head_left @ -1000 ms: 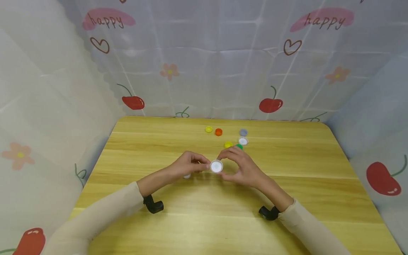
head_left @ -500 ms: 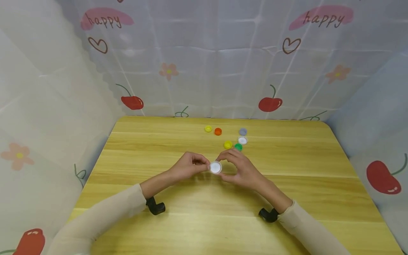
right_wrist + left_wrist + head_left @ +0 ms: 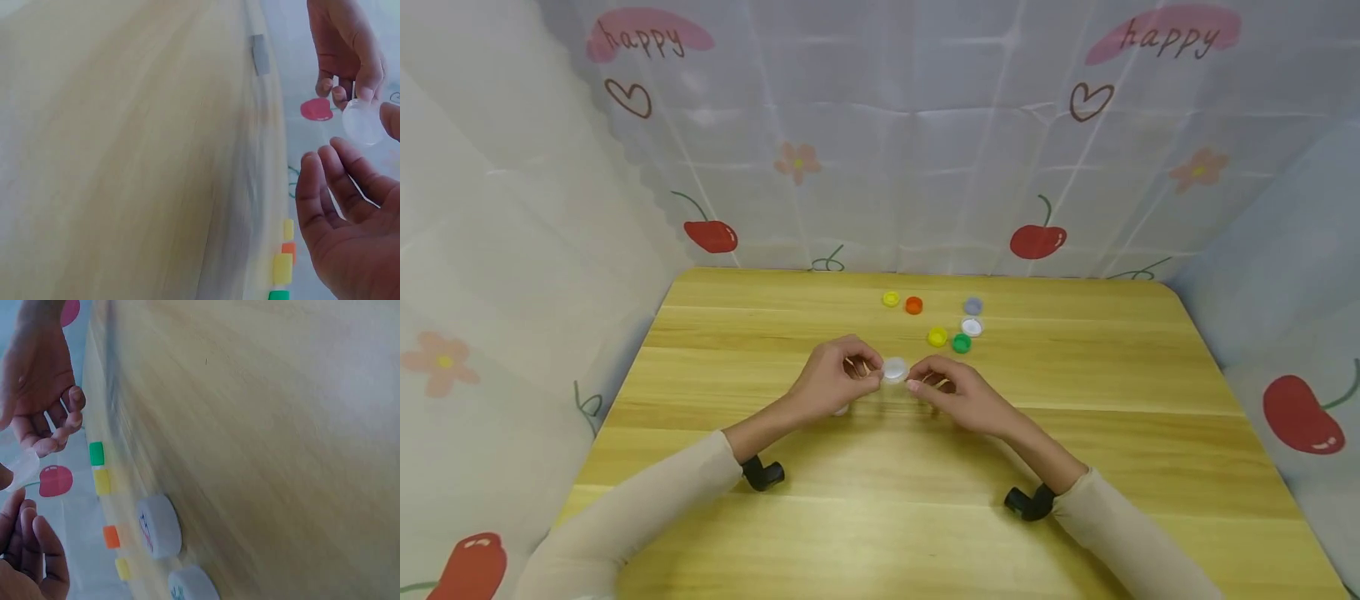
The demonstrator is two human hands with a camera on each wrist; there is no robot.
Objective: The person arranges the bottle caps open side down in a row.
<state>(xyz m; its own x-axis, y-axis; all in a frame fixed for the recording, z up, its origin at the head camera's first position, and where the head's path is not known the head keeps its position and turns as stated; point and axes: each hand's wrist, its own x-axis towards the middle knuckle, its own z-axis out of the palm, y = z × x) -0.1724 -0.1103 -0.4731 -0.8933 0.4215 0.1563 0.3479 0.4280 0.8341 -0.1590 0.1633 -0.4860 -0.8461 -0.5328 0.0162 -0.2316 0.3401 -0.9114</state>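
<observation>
My left hand (image 3: 833, 377) pinches a translucent white bottle cap (image 3: 894, 369) by its left edge, above the table. In the right wrist view the cap (image 3: 362, 123) hangs from the left hand's fingertips, its round face showing. My right hand (image 3: 964, 393) is just right of the cap, fingers loosely curved and spread apart in its own wrist view (image 3: 350, 219). Its thumb is close to the cap's edge. Below the left hand, two white caps with printed marks, one nearer (image 3: 161, 526) and one partly cut off (image 3: 192, 585), stand on the table.
Beyond the hands lie small caps: yellow (image 3: 891, 299), orange (image 3: 913, 306), a second yellow (image 3: 937, 337), green (image 3: 962, 343), lavender (image 3: 973, 307) and white (image 3: 972, 326). A printed curtain (image 3: 895, 192) rises behind the wooden table (image 3: 910, 517).
The cap has moved slightly up and left and its face has tipped. My right hand's thumb and fingers have drawn closer together, off the cap's right side.
</observation>
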